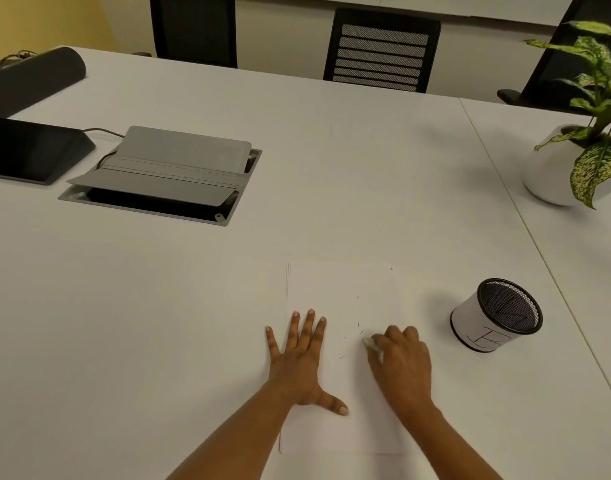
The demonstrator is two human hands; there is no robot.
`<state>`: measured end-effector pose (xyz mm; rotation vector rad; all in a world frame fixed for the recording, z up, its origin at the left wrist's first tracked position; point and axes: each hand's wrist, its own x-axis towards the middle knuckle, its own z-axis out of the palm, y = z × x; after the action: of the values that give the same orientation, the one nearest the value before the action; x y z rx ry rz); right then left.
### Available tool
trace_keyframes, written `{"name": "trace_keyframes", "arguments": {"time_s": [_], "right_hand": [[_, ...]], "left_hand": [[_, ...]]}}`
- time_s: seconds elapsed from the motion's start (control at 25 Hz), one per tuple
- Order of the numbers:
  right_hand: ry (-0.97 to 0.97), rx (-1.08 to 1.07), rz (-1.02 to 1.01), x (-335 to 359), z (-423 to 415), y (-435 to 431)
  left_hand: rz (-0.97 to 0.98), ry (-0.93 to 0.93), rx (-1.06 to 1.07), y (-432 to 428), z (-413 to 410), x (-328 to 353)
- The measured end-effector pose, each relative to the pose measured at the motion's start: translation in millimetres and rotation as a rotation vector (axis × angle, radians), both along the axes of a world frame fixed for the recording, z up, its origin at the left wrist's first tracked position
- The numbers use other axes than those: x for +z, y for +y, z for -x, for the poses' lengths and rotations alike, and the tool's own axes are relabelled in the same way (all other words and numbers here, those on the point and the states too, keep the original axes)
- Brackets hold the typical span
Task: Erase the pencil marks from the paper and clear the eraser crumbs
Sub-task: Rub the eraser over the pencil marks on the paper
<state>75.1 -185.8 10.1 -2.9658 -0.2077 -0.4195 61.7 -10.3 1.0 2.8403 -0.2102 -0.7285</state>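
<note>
**Q:** Entry one, the paper. Where is it?
**A:** Paper (342, 289): one white sheet, flat on the worktop (158, 323), lower middle of the frame. It is nearly the same shade as the surface under it.

**Q:** Entry two, your hands?
**A:** Left hand (299, 362): flat, fingers straight and spread, pressing on the sheet's left edge. Right hand (401, 362): fingers curled, pinching a small white eraser (369, 342), whose tip is at the sheet, right of centre.

**Q:** Entry three, the marks?
**A:** A few short dark flecks (359, 326), scattered just left of and above the eraser. They are too small for me to say which are pencil strokes and which are crumbs.

**Q:** Which step is in hand?
**A:** Rubbing out, I judge. Most of the sheet reads blank, so this looks like the tail of the erasing. The crumbs are not yet swept.

**Q:** What does the next move call for?
**A:** Short, light strokes over those flecks, with my left palm bearing down so the sheet neither creeps nor creases. Then a flat-handed brush toward the sheet's edge, away from the mesh cup (496, 315) at the right.
</note>
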Motion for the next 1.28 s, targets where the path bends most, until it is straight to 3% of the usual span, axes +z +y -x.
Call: {"name": "trace_keyframes", "arguments": {"time_s": [0.16,0.44,0.76,1.0,1.28], "right_hand": [[0.018,-0.109,-0.033,4.9,-17.3,4.0],[0.007,0.123,-0.035,-5.8,15.9,16.1],[-0.003,-0.088,-0.094,1.1,-14.3,7.3],[0.010,0.096,-0.060,-6.5,15.2,24.6],[0.001,-0.096,-0.061,-2.5,-22.3,4.4]], "left_hand": [[-0.009,-0.006,0.004,-0.1,-0.3,-0.1],[0.007,-0.011,0.006,-0.3,0.7,1.2],[0.008,-0.011,0.004,0.4,0.6,1.2],[0.027,0.001,-0.006,0.5,-0.9,0.7],[0.006,-0.009,0.001,0.8,0.7,2.4]]}}
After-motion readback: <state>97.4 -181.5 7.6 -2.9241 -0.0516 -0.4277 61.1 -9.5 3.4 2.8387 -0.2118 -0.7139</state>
